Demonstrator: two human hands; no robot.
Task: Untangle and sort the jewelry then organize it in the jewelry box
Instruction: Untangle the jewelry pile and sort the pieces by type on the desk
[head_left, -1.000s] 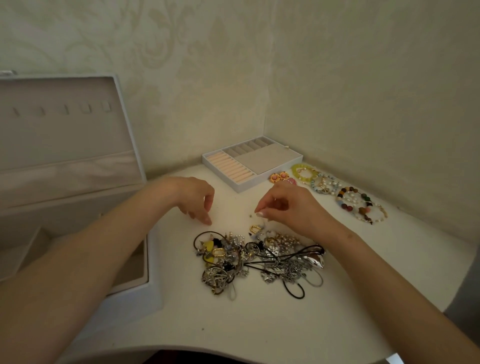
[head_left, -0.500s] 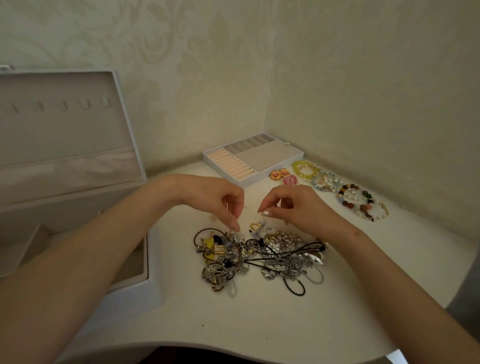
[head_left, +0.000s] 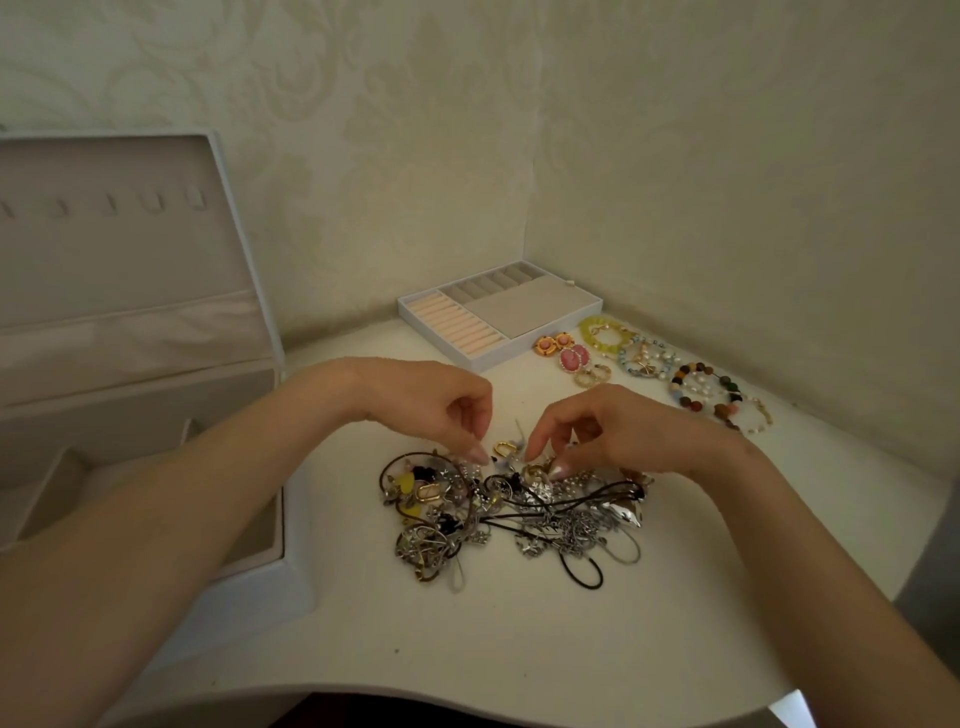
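Note:
A tangle of jewelry, made of silver chains, black cords and gold and yellow pieces, lies mid-table. My left hand curls over its far left edge, thumb and forefinger pinching a small piece there. My right hand curls over the far right edge, with its fingertips pinching into the chains. A gold hoop earring lies between the two sets of fingertips. The white jewelry box stands open at the left with its lid upright.
A white ring tray sits near the corner of the walls. Pink and orange earrings and several beaded bracelets lie in a row to its right. The table's curved front edge is close to me.
Both hands have dropped lower onto the far edge of the tangle and drawn closer together. My left hand came in from the left.

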